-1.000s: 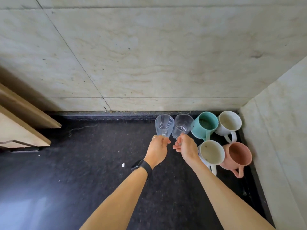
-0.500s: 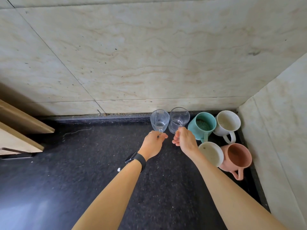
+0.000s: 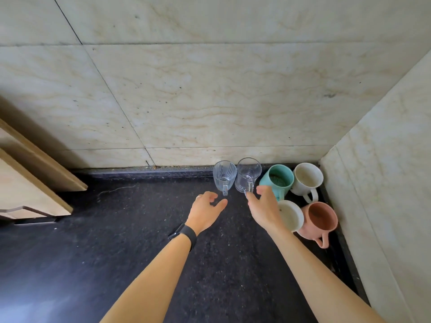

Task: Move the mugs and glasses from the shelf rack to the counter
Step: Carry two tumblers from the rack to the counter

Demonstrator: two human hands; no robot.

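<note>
Letting go, our left hand (image 3: 207, 212) and right hand (image 3: 265, 209) draw back loose and empty from the ribbed glass (image 3: 224, 176) and plain glass (image 3: 248, 174), now standing at the tabletop's (image 3: 116, 229) back edge beside four mugs (image 3: 278, 179); we see no rack to judge what remains.

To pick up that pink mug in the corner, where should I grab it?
The pink mug is probably best taken by its handle, from the near side. It stands upright with the handle pointing toward the person, while the side wall crowds its right and the nearer white mug sits close on its left, leaving little room around the body.
</note>
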